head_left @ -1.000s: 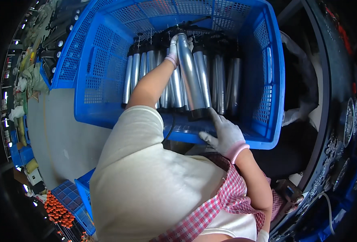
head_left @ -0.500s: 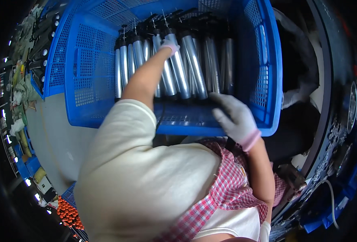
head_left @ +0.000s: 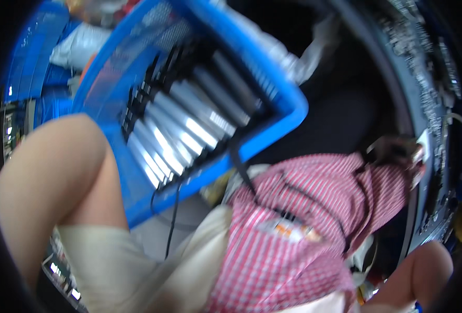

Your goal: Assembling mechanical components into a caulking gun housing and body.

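Neither of my gloved hands shows at this moment. My bent left arm [head_left: 58, 172] rises at the left, beside the blue plastic crate [head_left: 292, 116]. Low at the right edge, my bent right arm [head_left: 421, 268] is partly visible, well away from the crate. Inside the crate lies a row of shiny silver metal tubes [head_left: 181, 133] with black ends, blurred by motion. What either hand holds, if anything, is out of sight.
A red-and-white checked apron [head_left: 283, 245] covers my front. Black cords [head_left: 173, 224] hang beside the crate's near edge. A grey bench edge [head_left: 385, 60] with small metal parts runs along the right. Blue bins [head_left: 35, 47] and a whitish bag [head_left: 79, 47] stand far left.
My view has swung, so the crate now appears tilted and farther left. My left hand has left the tubes, my right hand the crate's near side; both are out of the picture.
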A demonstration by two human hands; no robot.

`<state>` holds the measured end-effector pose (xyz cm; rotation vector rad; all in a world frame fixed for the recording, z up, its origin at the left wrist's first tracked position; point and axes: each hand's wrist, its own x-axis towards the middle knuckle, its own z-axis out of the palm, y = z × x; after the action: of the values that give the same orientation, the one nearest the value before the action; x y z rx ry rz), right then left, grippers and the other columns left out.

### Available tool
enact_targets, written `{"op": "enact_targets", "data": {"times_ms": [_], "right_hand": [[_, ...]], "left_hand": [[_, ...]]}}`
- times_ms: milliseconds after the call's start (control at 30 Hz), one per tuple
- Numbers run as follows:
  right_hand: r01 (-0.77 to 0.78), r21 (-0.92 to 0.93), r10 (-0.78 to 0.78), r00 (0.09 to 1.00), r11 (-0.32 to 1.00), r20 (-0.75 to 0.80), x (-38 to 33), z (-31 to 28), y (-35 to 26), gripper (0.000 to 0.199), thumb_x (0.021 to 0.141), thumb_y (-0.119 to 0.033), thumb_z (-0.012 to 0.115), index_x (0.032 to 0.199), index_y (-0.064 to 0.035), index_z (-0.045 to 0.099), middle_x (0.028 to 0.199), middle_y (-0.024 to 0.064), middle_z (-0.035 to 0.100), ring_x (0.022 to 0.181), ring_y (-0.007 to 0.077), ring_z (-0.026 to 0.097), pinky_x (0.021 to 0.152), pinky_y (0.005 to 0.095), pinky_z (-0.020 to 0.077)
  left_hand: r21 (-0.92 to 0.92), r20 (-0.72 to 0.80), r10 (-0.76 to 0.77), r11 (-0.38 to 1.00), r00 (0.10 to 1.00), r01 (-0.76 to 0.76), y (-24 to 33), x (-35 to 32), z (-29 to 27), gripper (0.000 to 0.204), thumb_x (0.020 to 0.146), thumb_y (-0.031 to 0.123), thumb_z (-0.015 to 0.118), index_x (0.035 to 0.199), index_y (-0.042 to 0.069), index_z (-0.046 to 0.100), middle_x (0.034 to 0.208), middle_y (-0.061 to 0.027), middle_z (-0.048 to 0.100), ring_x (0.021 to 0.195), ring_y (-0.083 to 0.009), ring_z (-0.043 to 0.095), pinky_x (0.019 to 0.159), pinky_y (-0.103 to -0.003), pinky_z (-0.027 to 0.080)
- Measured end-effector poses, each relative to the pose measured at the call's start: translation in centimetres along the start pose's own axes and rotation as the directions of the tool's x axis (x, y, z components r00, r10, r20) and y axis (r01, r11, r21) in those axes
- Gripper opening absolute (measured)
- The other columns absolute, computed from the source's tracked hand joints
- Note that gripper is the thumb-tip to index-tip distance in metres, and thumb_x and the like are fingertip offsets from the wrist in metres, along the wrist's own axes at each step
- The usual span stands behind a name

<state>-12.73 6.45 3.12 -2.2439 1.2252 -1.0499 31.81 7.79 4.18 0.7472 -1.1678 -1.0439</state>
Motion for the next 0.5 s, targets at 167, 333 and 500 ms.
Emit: {"op": "enact_targets", "data": {"times_ms": [167, 333, 500], "right_hand": [[0.139, -0.202, -0.197, 0.932, 0.969, -0.303, -0.7, -3.1, 4.2, 0.037, 0.094, -0.011, 0.044, 0.127, 0.0043, 0.051, 0.118, 0.0158, 0.059, 0.108, 0.0247, 0.057, 0.098, 0.0364, 0.0404], [0.036, -0.335, -0.152, 0.933, 0.942, -0.325, -4.2, -6.4, 4.5, 0.037, 0.095, -0.013, 0.043, 0.127, 0.0039, 0.050, 0.116, 0.0156, 0.059, 0.106, 0.0253, 0.057, 0.096, 0.0369, 0.0415], [-0.007, -0.469, -0.153, 0.941, 0.883, -0.302, -4.2, -9.9, 4.3, 0.037, 0.096, -0.015, 0.043, 0.127, 0.0035, 0.049, 0.114, 0.0153, 0.059, 0.104, 0.0259, 0.058, 0.094, 0.0375, 0.0426]], "left_hand": [[0.106, 0.161, 0.241, 0.960, 0.957, -0.260, -1.3, 6.5, 1.7, 0.037, 0.096, 0.019, 0.048, 0.126, -0.002, 0.045, 0.110, -0.0181, 0.063, 0.092, -0.0220, 0.067, 0.078, -0.035, 0.059], [0.155, 0.148, 0.160, 0.971, 0.976, -0.183, -4.7, 7.5, 2.2, 0.036, 0.096, 0.018, 0.048, 0.125, -0.002, 0.047, 0.110, -0.0173, 0.063, 0.092, -0.0219, 0.066, 0.079, -0.034, 0.058], [0.201, 0.085, 0.104, 0.972, 0.991, -0.119, -8.2, 8.3, 1.7, 0.035, 0.095, 0.018, 0.049, 0.124, -0.001, 0.048, 0.110, -0.0165, 0.063, 0.093, -0.0217, 0.065, 0.080, -0.034, 0.057]]}}
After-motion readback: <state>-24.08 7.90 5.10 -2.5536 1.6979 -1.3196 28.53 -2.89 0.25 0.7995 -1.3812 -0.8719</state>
